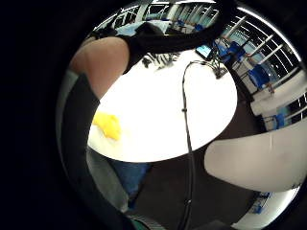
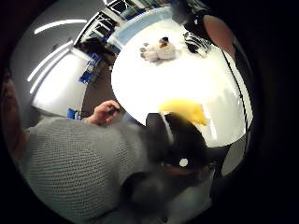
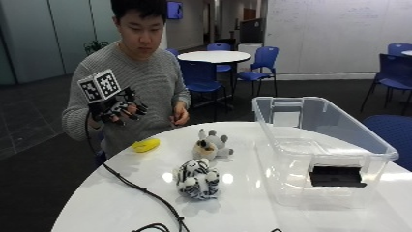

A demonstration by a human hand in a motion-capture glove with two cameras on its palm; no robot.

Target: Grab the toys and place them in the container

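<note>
My gloved right hand [image 3: 119, 110] is raised in front of the person's chest, above the table's far left edge, with its fingers loosely curled and holding nothing. Below it on the white round table [image 3: 116, 198] lies a yellow toy [image 3: 146, 144], also seen from the palm as the yellow toy [image 1: 109, 125] [image 2: 187, 111]. A grey and white plush [image 3: 212, 145] [image 2: 158, 50] sits mid-table. In front of it stands a zebra-striped plush [image 3: 198, 179] [image 2: 196, 43]. The clear plastic container [image 3: 334, 153] stands at the right.
A black cable [image 3: 141, 191] runs across the table's left front. A black flat object [image 3: 336, 176] lies inside the container. The person's bare left hand [image 3: 179, 116] hovers near the table's far edge. Blue chairs [image 3: 257, 63] and another round table [image 3: 213, 56] stand behind.
</note>
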